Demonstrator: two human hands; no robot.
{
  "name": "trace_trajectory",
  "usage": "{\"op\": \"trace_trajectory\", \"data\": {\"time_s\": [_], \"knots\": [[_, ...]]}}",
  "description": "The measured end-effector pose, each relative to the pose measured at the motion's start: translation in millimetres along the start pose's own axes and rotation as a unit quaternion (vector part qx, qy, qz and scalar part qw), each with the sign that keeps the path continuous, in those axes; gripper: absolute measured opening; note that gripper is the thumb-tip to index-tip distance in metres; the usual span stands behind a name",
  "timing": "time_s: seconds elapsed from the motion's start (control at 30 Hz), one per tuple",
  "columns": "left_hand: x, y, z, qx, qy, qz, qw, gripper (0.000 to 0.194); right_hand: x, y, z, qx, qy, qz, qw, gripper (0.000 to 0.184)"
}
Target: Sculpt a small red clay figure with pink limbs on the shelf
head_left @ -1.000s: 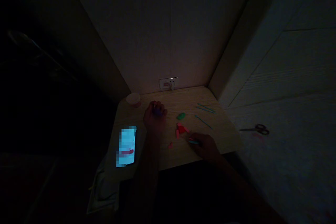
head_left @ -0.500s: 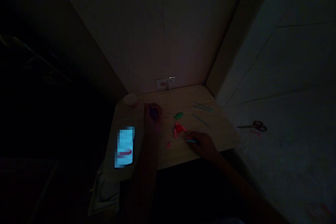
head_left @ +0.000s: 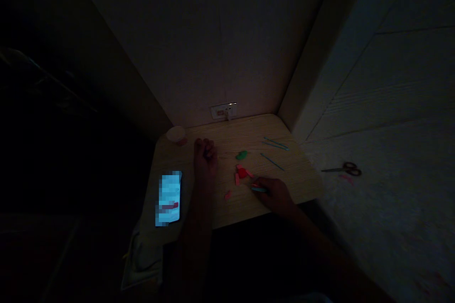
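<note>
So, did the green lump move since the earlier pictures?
No. The green lump keeps its place on the table, judged against the wall socket; the camera view just shifted.

Reds, pinks, green and blues on my pale wood-grained tabletop (head_left: 227, 135)
Light-blue tool (head_left: 259, 189) in my right hand (head_left: 275, 192); one red piece (head_left: 242, 173), pink strips (head_left: 237, 180) around it; one small pink bit (head_left: 228, 195); one green lump (head_left: 241, 155); three blue-green sticks (head_left: 272, 162); phone screen (head_left: 171, 189), light blue with a reddish band; tub (head_left: 176, 133), whitish above, pinkish below; wall plate (head_left: 214, 112), whitish; scissors (head_left: 351, 174), dark reddish handles; pink scrap (head_left: 346, 179)
</note>
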State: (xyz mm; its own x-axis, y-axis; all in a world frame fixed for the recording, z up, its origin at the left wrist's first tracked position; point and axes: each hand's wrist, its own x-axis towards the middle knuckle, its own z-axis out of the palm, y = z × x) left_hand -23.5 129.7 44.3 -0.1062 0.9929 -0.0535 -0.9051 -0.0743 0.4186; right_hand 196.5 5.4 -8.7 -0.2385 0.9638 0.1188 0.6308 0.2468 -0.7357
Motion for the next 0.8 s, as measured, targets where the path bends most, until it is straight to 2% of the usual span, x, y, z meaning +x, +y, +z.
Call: {"op": "trace_trajectory", "data": {"time_s": [0.13,0.2,0.33,0.53,0.6,0.67,0.8], "knots": [[-3.3,5.0,-2.9,0.043,0.037,-0.034,0.998,0.059,-0.1,0.6,0.7,0.001,-0.003,-0.003,1.000,0.023],[-5.1,6.7,-4.0,0.052,0.038,-0.048,0.997,0.067,-0.2,1.5,1.2,-0.004,-0.007,-0.003,1.000,0.023],[-5.9,6.2,-4.2,0.052,0.040,-0.061,0.996,0.070,0.0,2.9,2.2,-0.010,-0.011,0.000,1.000,0.024],[-5.8,3.9,-0.9,0.059,0.084,-0.061,0.993,0.065,0.3,0.0,0.5,-0.013,-0.013,0.011,1.000,0.023],[-7.7,3.4,1.0,0.066,0.061,-0.086,0.992,0.065,0.4,-0.9,-0.2,-0.009,-0.014,0.007,1.000,0.023],[-10.0,2.6,2.8,0.066,0.013,-0.094,0.993,0.061,0.4,-0.7,-0.2,-0.003,-0.012,0.004,1.000,0.023],[-11.8,-0.6,1.1,0.057,-0.071,-0.060,0.994,0.029,0.1,1.6,1.8,-0.004,-0.012,0.007,1.000,0.023]]}}
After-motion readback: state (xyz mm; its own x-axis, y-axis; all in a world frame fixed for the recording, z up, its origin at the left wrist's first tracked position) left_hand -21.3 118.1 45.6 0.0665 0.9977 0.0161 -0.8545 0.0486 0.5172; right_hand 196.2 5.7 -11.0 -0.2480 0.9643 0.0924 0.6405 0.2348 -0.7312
